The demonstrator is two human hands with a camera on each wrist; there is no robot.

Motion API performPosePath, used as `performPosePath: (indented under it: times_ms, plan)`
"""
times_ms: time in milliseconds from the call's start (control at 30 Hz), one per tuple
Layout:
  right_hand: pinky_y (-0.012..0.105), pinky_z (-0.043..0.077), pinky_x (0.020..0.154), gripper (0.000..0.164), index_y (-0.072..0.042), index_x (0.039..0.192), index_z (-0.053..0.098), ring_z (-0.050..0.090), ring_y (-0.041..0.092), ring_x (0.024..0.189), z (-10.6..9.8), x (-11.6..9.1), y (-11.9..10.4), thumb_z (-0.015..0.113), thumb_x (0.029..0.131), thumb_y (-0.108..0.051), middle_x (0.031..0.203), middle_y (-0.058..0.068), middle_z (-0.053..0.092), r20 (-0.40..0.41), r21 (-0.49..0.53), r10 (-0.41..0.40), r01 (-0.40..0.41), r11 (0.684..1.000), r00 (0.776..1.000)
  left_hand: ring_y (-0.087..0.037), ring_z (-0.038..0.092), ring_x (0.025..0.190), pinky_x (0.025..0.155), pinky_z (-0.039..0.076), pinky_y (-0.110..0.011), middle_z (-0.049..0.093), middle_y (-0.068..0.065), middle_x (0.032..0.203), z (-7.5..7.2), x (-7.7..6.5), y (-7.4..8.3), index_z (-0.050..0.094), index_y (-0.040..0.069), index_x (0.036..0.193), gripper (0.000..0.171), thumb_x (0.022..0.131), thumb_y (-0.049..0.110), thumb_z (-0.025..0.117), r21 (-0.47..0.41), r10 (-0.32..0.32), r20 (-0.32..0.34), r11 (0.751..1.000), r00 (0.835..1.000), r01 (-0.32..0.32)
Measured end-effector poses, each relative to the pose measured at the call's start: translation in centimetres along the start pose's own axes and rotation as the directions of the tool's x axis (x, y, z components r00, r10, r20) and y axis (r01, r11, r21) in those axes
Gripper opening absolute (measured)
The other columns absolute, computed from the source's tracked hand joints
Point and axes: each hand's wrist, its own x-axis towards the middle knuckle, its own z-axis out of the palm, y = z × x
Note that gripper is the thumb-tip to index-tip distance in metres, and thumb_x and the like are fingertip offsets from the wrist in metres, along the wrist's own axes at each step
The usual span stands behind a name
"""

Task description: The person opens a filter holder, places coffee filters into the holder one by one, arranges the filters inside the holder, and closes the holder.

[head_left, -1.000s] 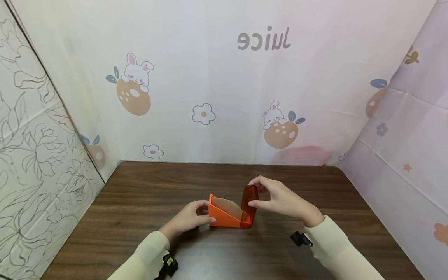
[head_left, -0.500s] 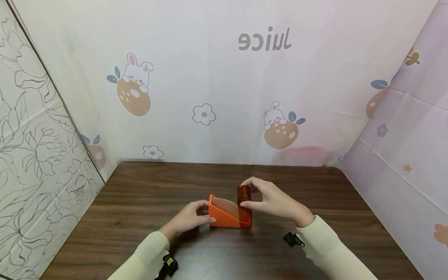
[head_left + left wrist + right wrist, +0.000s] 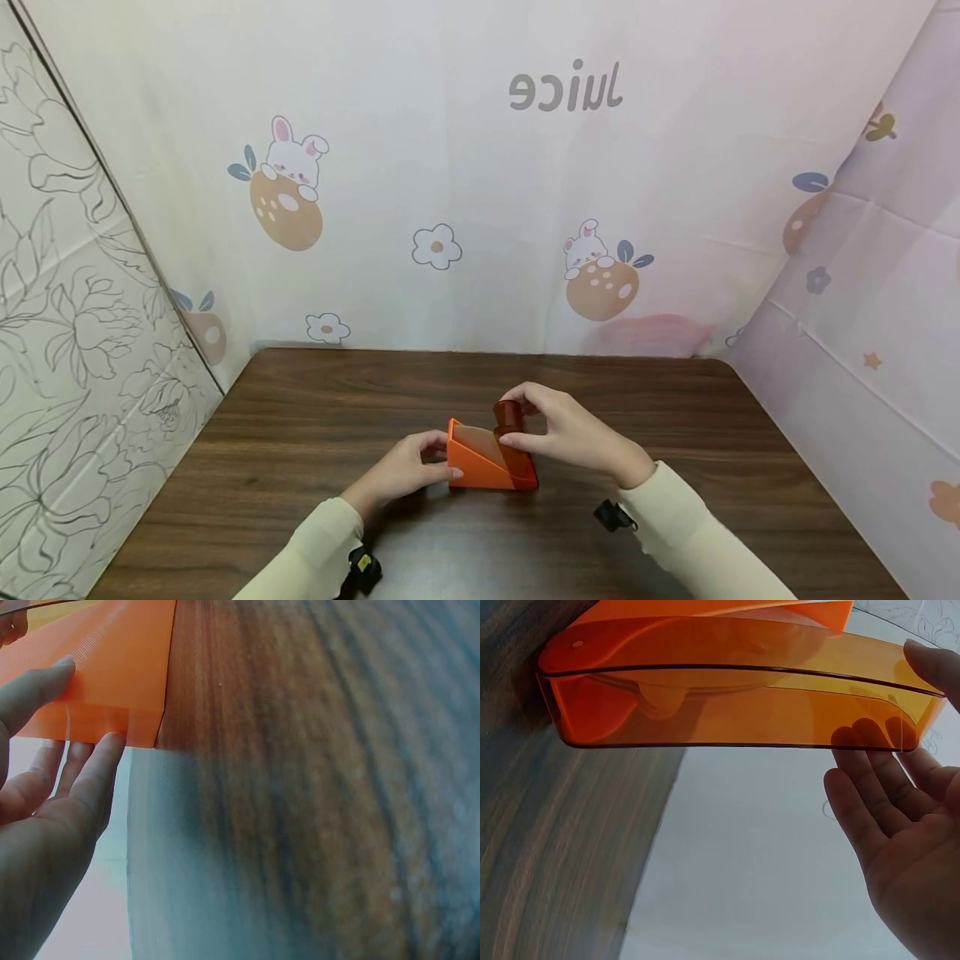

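Observation:
An orange plastic box [image 3: 474, 468] with a sloped top stands on the table, and a see-through amber lid [image 3: 510, 417] is hinged at its lower right end. My left hand [image 3: 405, 468] grips the box's left end; in the left wrist view the thumb lies on one face of the orange box [image 3: 112, 682] and fingertips touch another. The lid's free end is pinched by my right hand [image 3: 573, 437], thumb on one side and fingers on the other. In the right wrist view the amber lid [image 3: 727, 724] stands partly raised, tilted toward the box. The box's inside is mostly hidden.
The dark wood-grain table [image 3: 337, 392] reaches back to a pale printed curtain [image 3: 450, 167]. Another curtain with line-drawn flowers [image 3: 90, 333] hangs at the left. Small black wrist cameras [image 3: 365, 568] sit at both cuffs.
My right hand has moved left, swinging the amber lid from leaning outward past upright to tilting over the box. The left hand and the box's body have stayed in place.

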Motion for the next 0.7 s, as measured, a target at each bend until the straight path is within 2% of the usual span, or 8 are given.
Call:
performPosePath:
  times_ms: [133,400,700]
  plan:
    - [0.032,0.051,0.091,0.045,-0.020,0.125,0.057,0.059,0.009,0.101,0.4,0.3,-0.1,0.076,0.090,-0.040,0.108,-0.013,0.059,0.002,0.002,0.002,-0.002,1.000,1.000,-0.020,0.064,0.106,0.091,0.052,-0.034,0.069,0.000,0.112,0.0,0.0,0.0,0.065,0.010,0.124,0.039,0.090,0.025,0.078,-0.009,-0.002,0.003,1.000,1.000,0.003]
    - [0.038,0.051,0.090,0.044,-0.021,0.125,0.056,0.057,0.009,0.099,1.6,1.1,-0.2,0.074,0.091,-0.043,0.109,-0.014,0.058,0.035,0.038,0.017,-0.018,0.999,0.999,-0.019,0.064,0.107,0.091,0.052,-0.034,0.069,0.000,0.113,0.1,0.0,-0.1,0.065,0.011,0.124,0.039,0.090,0.025,0.077,0.004,0.002,0.006,1.000,1.000,-0.002]
    - [0.028,0.052,0.079,0.045,-0.019,0.126,0.057,0.056,0.010,0.091,2.7,1.9,-0.2,0.074,0.091,-0.041,0.106,-0.013,0.057,0.050,0.023,0.011,-0.012,1.000,0.999,-0.019,0.063,0.108,0.094,0.051,-0.038,0.069,0.001,0.113,0.0,0.0,0.0,0.065,0.012,0.125,0.039,0.090,0.025,0.077,0.012,-0.001,0.005,1.000,1.000,0.001]
